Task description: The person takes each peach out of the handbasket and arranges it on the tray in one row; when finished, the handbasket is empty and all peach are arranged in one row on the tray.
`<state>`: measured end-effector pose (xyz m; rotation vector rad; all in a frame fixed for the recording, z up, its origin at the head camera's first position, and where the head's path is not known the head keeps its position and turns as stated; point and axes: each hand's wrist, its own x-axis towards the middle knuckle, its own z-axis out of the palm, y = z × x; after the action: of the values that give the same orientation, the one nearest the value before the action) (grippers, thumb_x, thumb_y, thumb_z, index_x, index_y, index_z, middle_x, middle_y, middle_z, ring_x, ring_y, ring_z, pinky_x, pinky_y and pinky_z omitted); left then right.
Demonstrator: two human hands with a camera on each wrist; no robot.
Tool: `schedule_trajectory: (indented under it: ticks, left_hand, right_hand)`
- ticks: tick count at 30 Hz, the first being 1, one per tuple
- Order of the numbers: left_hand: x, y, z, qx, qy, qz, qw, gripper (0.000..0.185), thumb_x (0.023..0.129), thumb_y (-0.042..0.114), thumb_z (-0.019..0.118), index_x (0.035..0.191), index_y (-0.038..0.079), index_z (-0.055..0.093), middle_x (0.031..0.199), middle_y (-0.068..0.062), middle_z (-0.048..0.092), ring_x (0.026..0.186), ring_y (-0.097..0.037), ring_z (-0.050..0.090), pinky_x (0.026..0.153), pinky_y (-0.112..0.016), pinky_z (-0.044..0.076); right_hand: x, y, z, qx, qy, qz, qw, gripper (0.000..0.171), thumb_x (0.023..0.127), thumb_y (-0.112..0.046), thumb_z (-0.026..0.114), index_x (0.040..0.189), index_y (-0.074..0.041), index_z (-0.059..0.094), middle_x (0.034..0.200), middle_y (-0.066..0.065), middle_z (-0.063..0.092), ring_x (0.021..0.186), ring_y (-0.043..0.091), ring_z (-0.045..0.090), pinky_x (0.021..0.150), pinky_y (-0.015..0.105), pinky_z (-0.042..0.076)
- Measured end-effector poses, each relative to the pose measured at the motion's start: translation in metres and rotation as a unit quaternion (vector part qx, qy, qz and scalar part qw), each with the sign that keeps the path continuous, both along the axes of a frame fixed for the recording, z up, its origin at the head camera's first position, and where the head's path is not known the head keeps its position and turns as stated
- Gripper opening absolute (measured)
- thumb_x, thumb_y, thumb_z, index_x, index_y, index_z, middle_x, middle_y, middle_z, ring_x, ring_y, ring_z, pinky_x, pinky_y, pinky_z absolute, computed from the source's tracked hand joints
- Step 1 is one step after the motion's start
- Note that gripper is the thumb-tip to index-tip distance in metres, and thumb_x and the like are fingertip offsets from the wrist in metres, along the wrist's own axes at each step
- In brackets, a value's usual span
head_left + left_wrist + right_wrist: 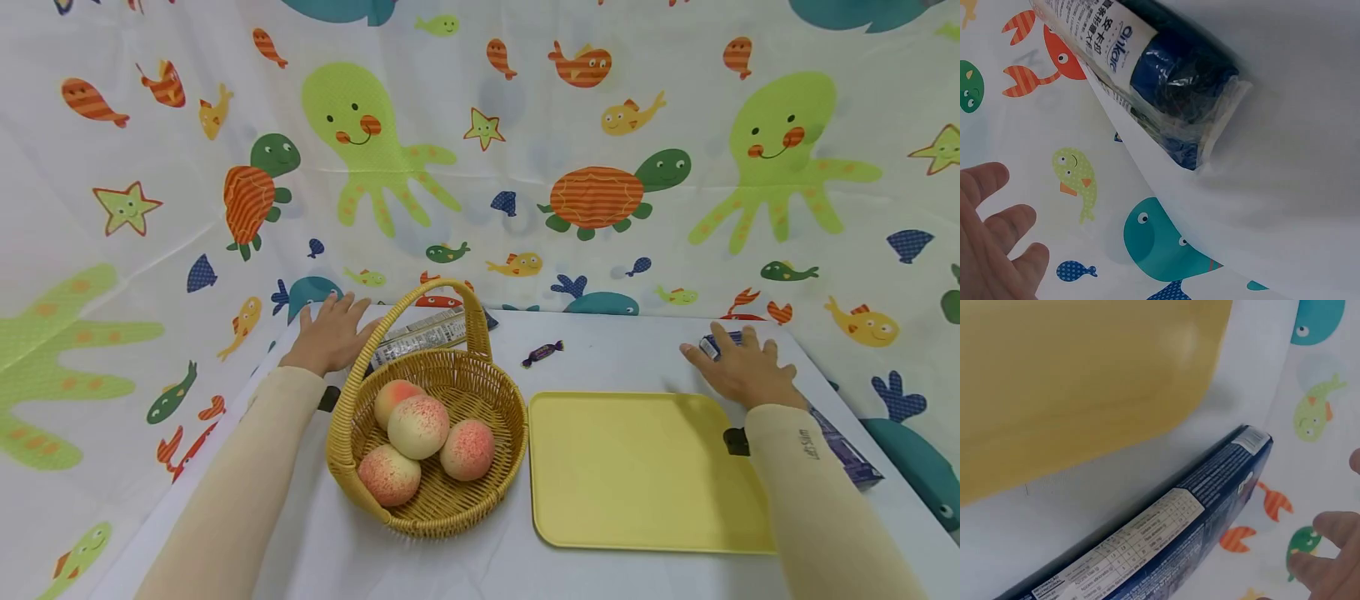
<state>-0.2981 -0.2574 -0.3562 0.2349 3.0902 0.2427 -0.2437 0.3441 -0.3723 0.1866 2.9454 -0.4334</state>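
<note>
A wicker basket [351, 417] with a handle holds several peach-coloured fruits [417, 426] at the table's middle left. Right of it lies an empty yellow tray [645, 471]. My left hand [332, 333] rests flat, fingers straight, at the far left corner beside a wrapped roll package [420, 332] [1166, 81]; its fingers [997, 244] hold nothing. My right hand [742, 367] lies flat with fingers spread at the far right, over the end of a long dark blue box [840, 446] [1179, 550]. Its fingertips [1329, 550] show in the right wrist view.
A small wrapped candy [542, 352] lies behind the tray. The white table [615, 350] is enclosed by a sea-animal curtain [525, 167] behind and on both sides. The table's edges lie close to both hands.
</note>
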Motion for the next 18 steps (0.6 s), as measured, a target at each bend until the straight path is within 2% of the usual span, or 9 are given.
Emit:
schedule_trajectory:
  ticks: [6,12,18]
  left_hand:
    - [0.003,-0.001,-0.002,0.008,-0.004,0.0,1.0,0.082,0.106,0.066,0.022,0.166,0.01,0.024,0.17,-0.026,0.015,0.156,-0.05,0.005,0.117,-0.076,-0.007]
    - [0.007,0.0,0.001,0.04,-0.005,-0.011,0.9991,0.079,0.108,0.064,0.021,0.166,0.011,0.025,0.169,-0.025,0.021,0.156,-0.048,0.011,0.117,-0.076,-0.003]
    - [0.019,-0.001,0.009,0.124,-0.014,-0.024,0.9919,0.076,0.11,0.059,0.028,0.165,0.007,0.028,0.167,-0.024,0.029,0.155,-0.047,0.02,0.119,-0.074,0.009]
  right_hand:
    - [-0.002,-0.007,0.001,-0.006,0.006,0.027,1.0,0.109,0.095,-0.085,0.023,0.165,-0.004,0.004,0.158,0.047,-0.008,0.138,0.076,-0.005,0.101,0.091,0.005]
    - [-0.007,-0.035,0.008,-0.021,0.024,0.069,0.997,0.103,0.098,-0.081,0.026,0.167,-0.008,0.001,0.162,0.043,-0.01,0.142,0.073,-0.006,0.106,0.087,0.006]
    - [-0.002,-0.083,0.015,-0.107,0.045,0.129,0.985,0.096,0.103,-0.07,0.039,0.168,-0.01,0.004,0.167,0.037,-0.005,0.149,0.064,0.0,0.11,0.083,0.011]
